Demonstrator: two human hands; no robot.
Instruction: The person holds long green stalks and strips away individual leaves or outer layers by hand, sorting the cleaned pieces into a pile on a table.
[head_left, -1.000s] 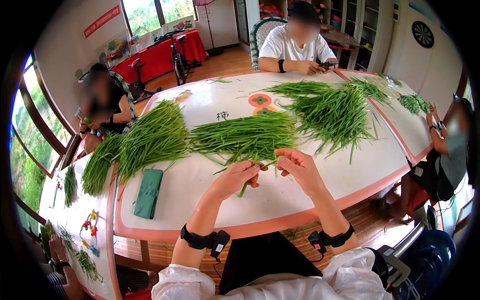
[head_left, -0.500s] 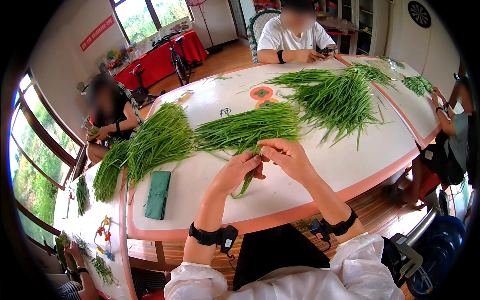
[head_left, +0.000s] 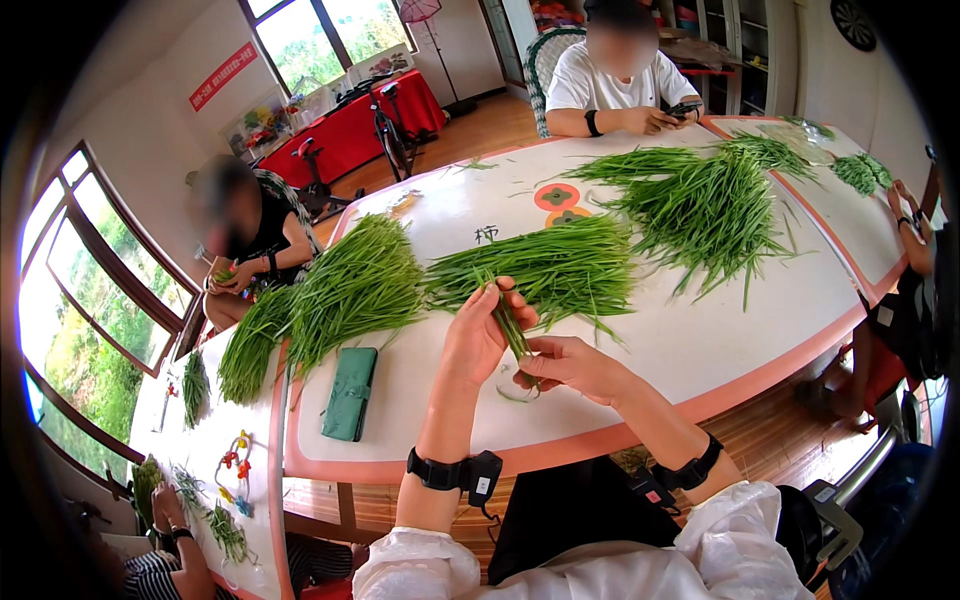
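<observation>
Left fingers (head_left: 523, 314) and right fingers (head_left: 545, 346), closed around a green bunch (head_left: 514, 336), apparently align its stalks; next move calls for steady hold; leaf pile (head_left: 565, 262) lies just beyond the fingers.

Our right grip (head_left: 568, 368) has moved from beside the fingertips of our left grip (head_left: 477, 332) to below and right of it. The green stalks (head_left: 513, 331) that dangled beneath our left grip now slant down from it, their lower end held in our right.
</observation>
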